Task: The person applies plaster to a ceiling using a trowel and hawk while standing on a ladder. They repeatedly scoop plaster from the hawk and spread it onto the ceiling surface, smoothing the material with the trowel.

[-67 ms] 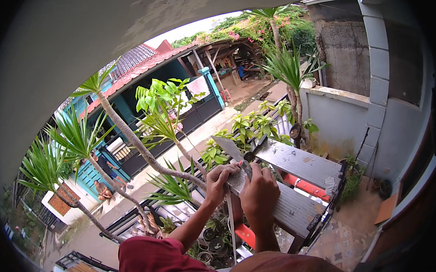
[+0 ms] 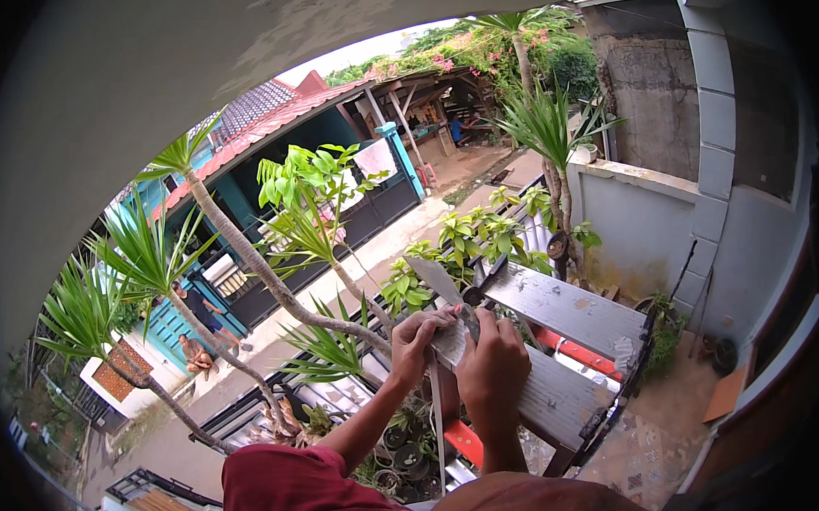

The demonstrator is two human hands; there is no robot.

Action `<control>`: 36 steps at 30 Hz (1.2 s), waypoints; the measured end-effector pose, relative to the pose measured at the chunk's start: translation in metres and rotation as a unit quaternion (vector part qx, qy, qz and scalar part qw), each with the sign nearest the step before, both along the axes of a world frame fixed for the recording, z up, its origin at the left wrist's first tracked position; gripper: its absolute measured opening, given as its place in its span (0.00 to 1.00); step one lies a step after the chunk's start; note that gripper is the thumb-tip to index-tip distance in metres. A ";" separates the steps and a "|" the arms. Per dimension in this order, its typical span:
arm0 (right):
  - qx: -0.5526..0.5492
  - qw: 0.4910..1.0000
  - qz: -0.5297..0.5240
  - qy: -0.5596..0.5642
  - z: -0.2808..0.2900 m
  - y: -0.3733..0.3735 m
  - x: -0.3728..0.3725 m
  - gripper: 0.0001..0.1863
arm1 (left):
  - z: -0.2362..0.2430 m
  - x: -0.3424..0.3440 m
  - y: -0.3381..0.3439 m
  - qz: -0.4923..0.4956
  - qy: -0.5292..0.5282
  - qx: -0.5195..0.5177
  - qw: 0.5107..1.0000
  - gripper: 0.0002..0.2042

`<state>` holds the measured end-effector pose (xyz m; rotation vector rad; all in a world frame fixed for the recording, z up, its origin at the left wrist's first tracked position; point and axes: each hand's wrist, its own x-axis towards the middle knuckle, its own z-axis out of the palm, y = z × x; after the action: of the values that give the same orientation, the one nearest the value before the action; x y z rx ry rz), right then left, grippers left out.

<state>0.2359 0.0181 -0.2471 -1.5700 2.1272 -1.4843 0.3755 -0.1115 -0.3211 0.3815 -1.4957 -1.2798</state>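
**Both hands on the blade over the plank**

Head view: at lower centre, the left hand and right hand are closed together around a grey blade that points to the upper left above a grey plank. Judging by this, a firm two-handed grip with fingers clear of the edge serves best.

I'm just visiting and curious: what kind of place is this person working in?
Most likely the front yard of a house on a residential lane, seen from high up. A tiled roof, a dark metal gate and potted plants below the hands suggest it.
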 end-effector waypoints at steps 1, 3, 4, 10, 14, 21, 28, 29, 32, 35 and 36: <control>-0.004 1.000 -0.003 -0.013 -0.002 0.003 0.000 0.17 | 0.001 -0.004 0.007 -0.011 0.009 0.001 1.000 0.12; -0.017 0.999 -0.009 -0.043 0.002 0.005 -0.003 0.20 | -0.003 -0.003 0.005 -0.011 0.002 0.017 1.000 0.13; -0.018 0.998 -0.010 -0.058 0.004 0.002 -0.005 0.22 | -0.002 -0.006 0.003 -0.001 -0.005 0.011 1.000 0.13; -0.022 0.993 -0.004 -0.119 0.016 0.000 -0.010 0.27 | 0.005 -0.014 0.010 0.048 -0.023 0.004 0.999 0.14; -0.054 0.989 -0.019 -0.134 0.015 -0.007 -0.012 0.27 | 0.009 -0.018 0.008 0.059 -0.044 -0.021 0.997 0.14; -0.111 0.970 -0.004 -0.216 0.019 -0.021 -0.021 0.25 | 0.005 -0.027 0.009 0.096 -0.051 -0.053 0.993 0.15; -0.077 0.928 0.163 -0.326 0.125 -0.003 -0.042 0.26 | 0.002 -0.030 0.010 0.132 -0.062 -0.082 0.986 0.17; -0.078 0.931 0.159 -0.321 0.139 0.000 -0.046 0.29 | 0.007 -0.032 0.013 0.140 -0.075 -0.072 0.985 0.17; -0.134 0.939 0.112 -0.296 0.172 0.000 -0.052 0.31 | 0.009 -0.029 0.016 0.161 -0.092 -0.085 0.979 0.18; -0.157 0.944 0.131 -0.260 0.212 -0.003 -0.062 0.32 | 0.006 -0.030 0.018 0.157 -0.071 -0.094 0.981 0.19; -0.158 0.944 0.154 -0.247 0.226 -0.002 -0.068 0.32 | 0.006 -0.031 0.015 0.148 -0.066 -0.099 0.982 0.19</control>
<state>0.1676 0.0159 -0.0211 -1.3392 1.3592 -1.9124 0.3449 -0.0967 -0.3147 0.5443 -1.5936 -0.8770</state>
